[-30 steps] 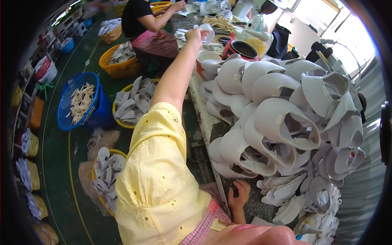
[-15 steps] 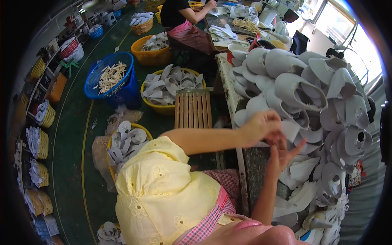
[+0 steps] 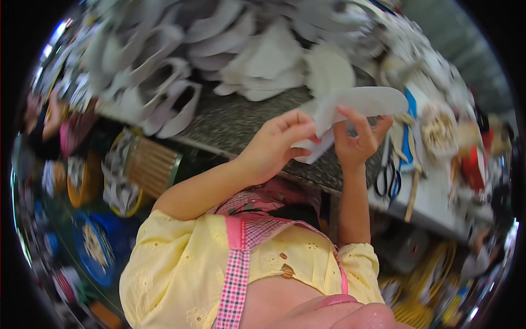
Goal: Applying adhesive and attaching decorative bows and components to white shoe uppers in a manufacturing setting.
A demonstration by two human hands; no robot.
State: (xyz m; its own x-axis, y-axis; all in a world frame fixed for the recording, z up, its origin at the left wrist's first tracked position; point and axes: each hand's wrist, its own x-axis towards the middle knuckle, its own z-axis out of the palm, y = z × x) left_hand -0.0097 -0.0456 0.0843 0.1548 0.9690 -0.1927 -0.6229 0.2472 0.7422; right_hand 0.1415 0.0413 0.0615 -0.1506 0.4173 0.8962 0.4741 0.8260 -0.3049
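A white shoe-upper piece (image 3: 378,100) with a long rounded flap is in my two hands, above the speckled dark tabletop (image 3: 224,123). My left hand (image 3: 279,143) pinches its left, folded end between thumb and fingers. My right hand (image 3: 357,140) grips it from below, the index fingertip against its face and the other fingers bent behind. Just beyond lies a stack of flat white pieces (image 3: 268,63), with another pale piece (image 3: 329,68) beside it. Farther left, white shoe uppers (image 3: 181,107) are piled in nested rows, blurred at the top.
To the right, black-handled scissors (image 3: 388,180), a wooden stick (image 3: 412,197) and a bag of cream-coloured pieces (image 3: 438,130) lie on a white table (image 3: 433,192). A slatted wooden stool (image 3: 152,166) and blue basket (image 3: 82,247) stand left. Another person (image 3: 52,123) sits at far left.
The view has swung right, bringing the scissors and white table into sight. My hands were close together by the shoe-upper pile; they now hold the white piece spread between them.
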